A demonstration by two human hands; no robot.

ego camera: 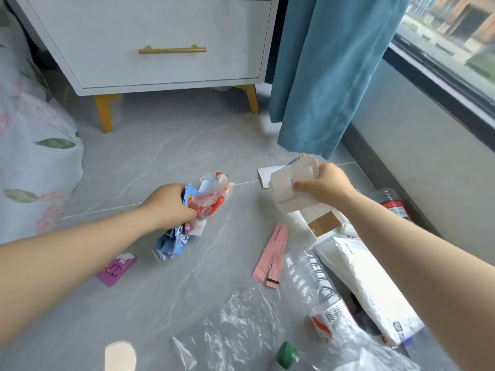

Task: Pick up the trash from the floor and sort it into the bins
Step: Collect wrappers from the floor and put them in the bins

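Fingers of my left hand [171, 204] curl tight round a bunch of crumpled wrappers [211, 195], out in front of the nightstand [160, 70]. My right hand [325, 186] pinches a flattened white carton [289, 183], thumb on top, right of the nightstand. A clear plastic bottle [308, 274] and pink sachets [273, 253] lie on the floor farther from the nightstand.

A white nightstand [150, 46] on gold legs stands beside a blue curtain [326, 70], a floral bedspread [34, 145] lies left, a window [450, 30] right.
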